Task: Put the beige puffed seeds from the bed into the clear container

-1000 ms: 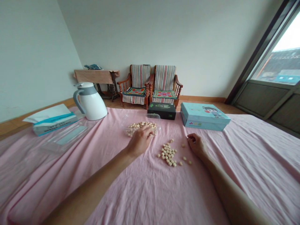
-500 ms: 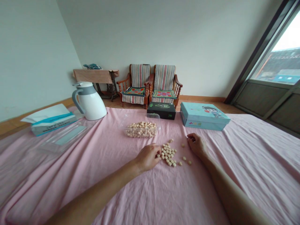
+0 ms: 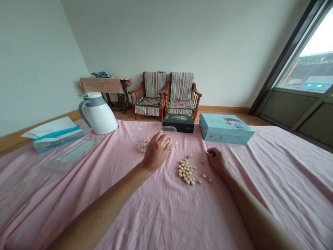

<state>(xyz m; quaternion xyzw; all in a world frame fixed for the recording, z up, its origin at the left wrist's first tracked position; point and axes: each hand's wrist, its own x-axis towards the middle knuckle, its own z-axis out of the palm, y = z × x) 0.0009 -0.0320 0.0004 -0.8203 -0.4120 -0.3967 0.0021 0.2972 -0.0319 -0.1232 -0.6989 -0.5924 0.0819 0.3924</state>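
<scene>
My left hand (image 3: 155, 151) reaches over a clear plastic container (image 3: 142, 136) filled with small pale round pieces (image 3: 143, 143), its fingers curled down over them. A loose cluster of the same pale pieces (image 3: 187, 171) lies on the pink cloth (image 3: 166, 208) between my hands. My right hand (image 3: 218, 160) rests on the cloth just right of the cluster, fingers curled together at the tips. What either hand pinches is hidden.
A white jug (image 3: 99, 113) stands at the back left beside a tissue box (image 3: 56, 134) and a clear flat lid (image 3: 73, 152). A black box (image 3: 178, 122) and a light blue box (image 3: 225, 128) lie behind the container. Two wooden chairs (image 3: 166, 95) stand by the wall.
My left hand went from the container down to the loose cluster, then back up over the container. My right hand stayed in place.
</scene>
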